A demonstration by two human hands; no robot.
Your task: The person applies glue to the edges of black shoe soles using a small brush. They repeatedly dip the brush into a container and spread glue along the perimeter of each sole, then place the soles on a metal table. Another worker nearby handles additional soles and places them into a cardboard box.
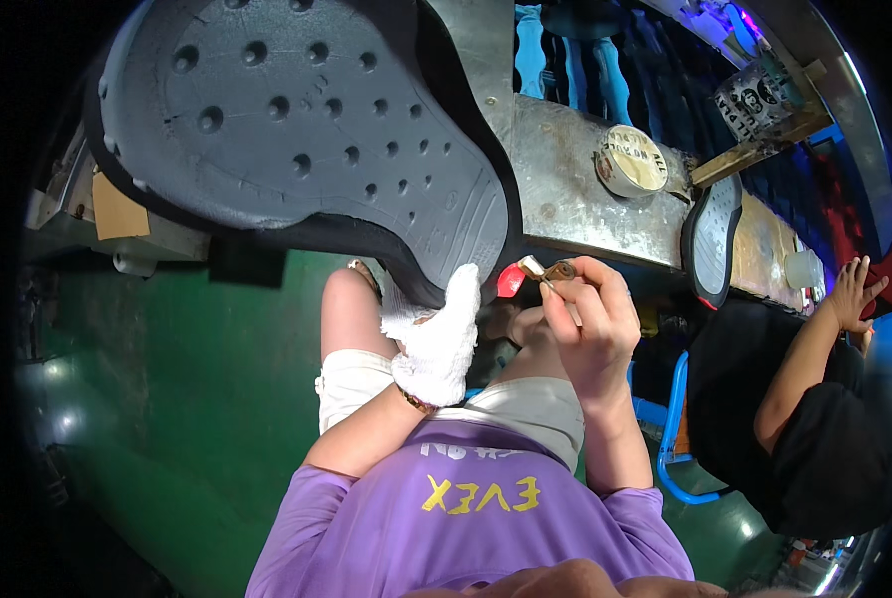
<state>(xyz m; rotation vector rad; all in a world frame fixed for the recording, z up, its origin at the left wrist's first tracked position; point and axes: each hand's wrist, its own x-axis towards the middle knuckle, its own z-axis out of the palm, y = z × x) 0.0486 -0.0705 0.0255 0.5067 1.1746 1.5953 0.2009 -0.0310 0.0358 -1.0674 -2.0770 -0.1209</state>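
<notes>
A large dark grey shoe sole [276, 130] with round studs fills the upper left, its narrow end toward me. My left hand [436, 344], in a white knitted glove, grips that narrow end, thumb over the studded face and fingers beneath. A red patch [509, 280] shows at the sole's tip. My bare right hand [597, 317] pinches a small brush [548, 269] with a brown handle. The brush's pale end is at the red patch; I cannot tell whether they touch.
A metal bench [565, 214] runs behind, bearing a round tub [633, 161] of cream-coloured stuff. Further right lie another grey sole [715, 234] with a red tip and a small white cup [803, 269]. A co-worker in black [785, 419] sits at right, near a blue chair frame [677, 429].
</notes>
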